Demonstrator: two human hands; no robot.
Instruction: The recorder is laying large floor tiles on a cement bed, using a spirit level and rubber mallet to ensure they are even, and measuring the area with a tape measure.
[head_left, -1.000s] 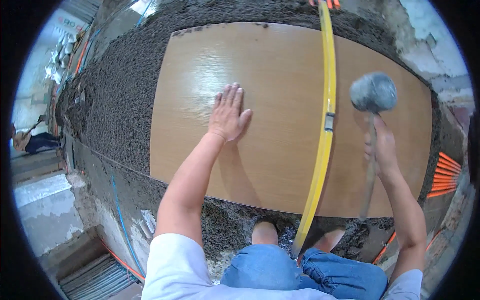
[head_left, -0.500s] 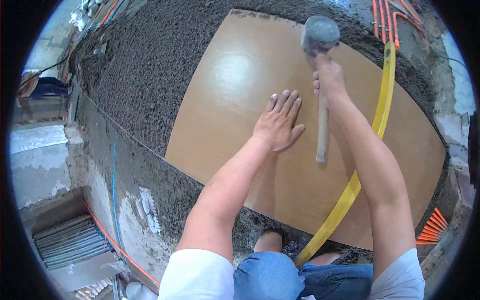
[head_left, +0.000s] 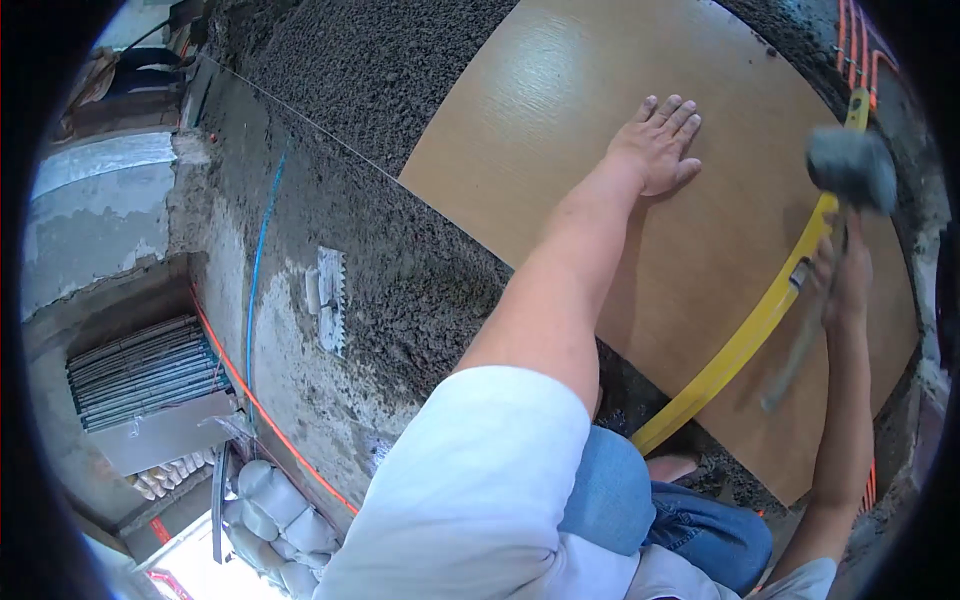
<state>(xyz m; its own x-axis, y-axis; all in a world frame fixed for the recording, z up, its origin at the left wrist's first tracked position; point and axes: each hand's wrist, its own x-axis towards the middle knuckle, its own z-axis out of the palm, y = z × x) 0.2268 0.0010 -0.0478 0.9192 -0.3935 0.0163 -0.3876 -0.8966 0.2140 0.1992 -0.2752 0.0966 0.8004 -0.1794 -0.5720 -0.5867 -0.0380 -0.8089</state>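
Observation:
My left hand (head_left: pixel 655 150) lies flat, fingers spread, on a large tan tile (head_left: pixel 520 140) bedded on dark, crumbly mortar (head_left: pixel 340 90). My right hand (head_left: pixel 845 270) grips the wooden handle of a grey mallet (head_left: pixel 850 170), whose head is raised at the right, slightly blurred. A yellow spirit level (head_left: pixel 750 340) lies across the tile, running from my knees toward the upper right, partly behind the mallet. I kneel at the tile's near edge.
A notched trowel (head_left: pixel 330 300) lies left of the mortar, near blue and orange conduits (head_left: pixel 262 230). A recess (head_left: pixel 140 380) holds stacked metal tubes; grey sacks (head_left: pixel 280 530) sit below. At upper left is another person (head_left: pixel 150 65). More orange conduits (head_left: pixel 850 40) run at upper right.
The view has turned, shifting the tile up and right. My left hand is farther right in the picture, still flat. The mallet swung leftward to the tile's far edge, then back right beside the level.

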